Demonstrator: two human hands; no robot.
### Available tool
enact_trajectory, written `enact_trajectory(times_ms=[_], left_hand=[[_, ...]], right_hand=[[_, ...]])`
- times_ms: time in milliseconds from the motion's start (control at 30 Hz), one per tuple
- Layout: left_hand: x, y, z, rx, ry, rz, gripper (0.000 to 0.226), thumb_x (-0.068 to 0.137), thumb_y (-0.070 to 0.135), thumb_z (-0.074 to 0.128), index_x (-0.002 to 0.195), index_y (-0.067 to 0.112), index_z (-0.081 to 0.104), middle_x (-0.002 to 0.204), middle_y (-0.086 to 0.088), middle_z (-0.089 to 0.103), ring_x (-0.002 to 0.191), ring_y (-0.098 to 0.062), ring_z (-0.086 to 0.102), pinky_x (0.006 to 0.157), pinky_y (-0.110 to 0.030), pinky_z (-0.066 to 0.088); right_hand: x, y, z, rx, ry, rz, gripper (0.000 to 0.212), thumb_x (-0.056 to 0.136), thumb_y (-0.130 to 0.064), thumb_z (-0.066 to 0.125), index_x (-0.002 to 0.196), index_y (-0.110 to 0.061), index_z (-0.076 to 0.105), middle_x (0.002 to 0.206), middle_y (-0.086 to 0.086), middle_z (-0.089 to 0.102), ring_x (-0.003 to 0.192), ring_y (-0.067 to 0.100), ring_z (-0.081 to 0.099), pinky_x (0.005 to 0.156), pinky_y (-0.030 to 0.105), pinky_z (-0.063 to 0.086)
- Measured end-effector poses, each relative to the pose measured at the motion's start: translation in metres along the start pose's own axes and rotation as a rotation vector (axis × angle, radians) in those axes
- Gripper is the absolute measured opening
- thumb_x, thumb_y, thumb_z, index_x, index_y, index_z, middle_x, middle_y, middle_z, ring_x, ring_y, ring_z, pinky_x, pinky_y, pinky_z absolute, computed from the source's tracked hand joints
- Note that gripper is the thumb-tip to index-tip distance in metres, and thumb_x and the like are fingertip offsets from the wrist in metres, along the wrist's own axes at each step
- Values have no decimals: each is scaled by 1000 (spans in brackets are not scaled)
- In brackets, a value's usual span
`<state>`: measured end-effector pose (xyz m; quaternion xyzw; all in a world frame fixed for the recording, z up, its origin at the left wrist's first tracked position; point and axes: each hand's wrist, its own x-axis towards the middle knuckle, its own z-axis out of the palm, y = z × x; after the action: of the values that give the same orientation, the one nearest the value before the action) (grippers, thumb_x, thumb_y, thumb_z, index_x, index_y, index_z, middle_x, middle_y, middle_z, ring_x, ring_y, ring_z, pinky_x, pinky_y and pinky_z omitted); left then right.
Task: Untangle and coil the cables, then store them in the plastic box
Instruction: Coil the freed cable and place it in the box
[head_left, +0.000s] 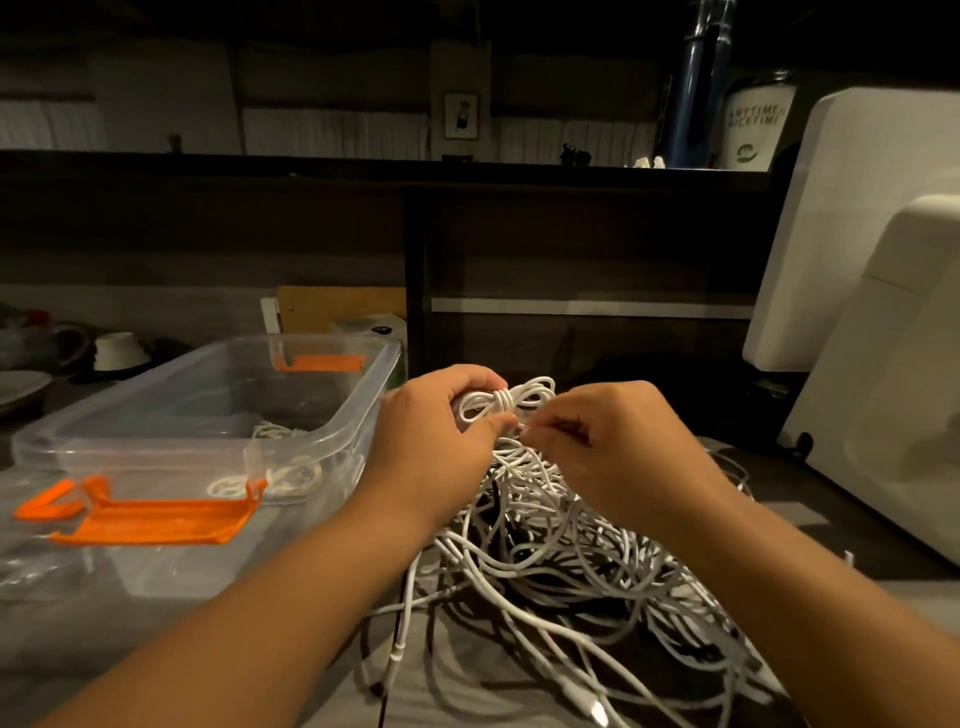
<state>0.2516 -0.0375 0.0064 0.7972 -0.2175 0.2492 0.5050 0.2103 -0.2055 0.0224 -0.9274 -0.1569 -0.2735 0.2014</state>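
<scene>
My left hand (431, 426) grips a small white coiled cable (511, 397), its loops bound round the middle and fanning out to the right. My right hand (608, 441) pinches the loose end of that cable just below the coil, fingertips touching those of the left hand. Both hands hover above a big tangle of white cables (571, 561) spread over the table. To the left stands the clear plastic box (343, 415) with orange latches; a coiled white cable (280, 475) lies inside it.
The box's orange front latch (156, 519) hangs open toward me. Large white appliances (893, 374) stand at the right edge. Cups and a plate (117, 353) sit far left. A dark shelf unit (571, 260) rises behind the cables.
</scene>
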Motion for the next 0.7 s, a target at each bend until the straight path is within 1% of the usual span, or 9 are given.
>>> enact_trajectory(times_ms=[67,167,200,267,333,433,500,600,700], left_hand=[[0,1,-1,84,-41,44,18,82,21,82,96,28,73,83,14,67,69,2,59,63,-13,45],[1,3,-1,196,-124,104,20,84,17,80,101,25,72,94,9,68,85,-5,62,77,-26,53],[0,3,-1,223,-155,125,22,85,14,78,103,25,71,97,9,68,88,-5,62,80,-25,53],[0,4,-1,267,-212,187,28,85,9,75,107,27,71,98,11,67,89,-4,61,78,-14,49],[1,4,-2,276,-251,229,34,85,4,71,112,25,71,100,12,67,91,-3,60,79,-8,46],[1,2,-4,226,-297,226,38,87,4,69,118,26,71,106,15,68,97,0,61,82,-4,44],[0,0,-4,176,-307,208,34,87,8,72,114,29,72,104,17,69,94,0,63,80,-9,48],[-2,-1,-3,81,-303,152,25,86,13,77,105,29,73,95,15,71,88,-1,65,75,-15,51],[-3,0,-4,-9,-279,108,24,83,12,79,101,26,73,88,10,72,82,-6,69,72,-22,57]], right_hand=[[0,1,-2,-59,77,-66,13,95,-33,69,92,-29,81,74,-13,68,63,6,60,60,32,55],[1,4,-2,-118,170,-179,13,92,-32,69,89,-27,81,78,-11,69,65,9,61,57,38,56],[1,4,-3,-134,184,-200,18,92,-35,65,88,-27,80,79,-10,70,66,10,61,57,38,55],[1,4,-4,-175,207,-231,28,91,-42,56,87,-27,79,80,-11,68,70,11,58,56,36,53],[1,7,-8,-180,222,-231,29,88,-47,57,88,-28,79,88,-11,64,76,11,55,58,34,52],[2,10,-9,-16,177,-122,28,78,-51,64,86,-29,80,101,-15,60,83,7,60,69,35,56],[3,10,-6,131,138,-13,19,76,-45,75,84,-29,80,94,-18,66,83,5,64,76,38,58],[2,9,-4,296,113,131,14,74,-41,82,82,-31,80,78,-14,73,76,5,69,73,36,60],[3,6,-9,455,102,194,13,73,-39,85,80,-28,81,73,-9,75,71,7,71,68,35,60]])
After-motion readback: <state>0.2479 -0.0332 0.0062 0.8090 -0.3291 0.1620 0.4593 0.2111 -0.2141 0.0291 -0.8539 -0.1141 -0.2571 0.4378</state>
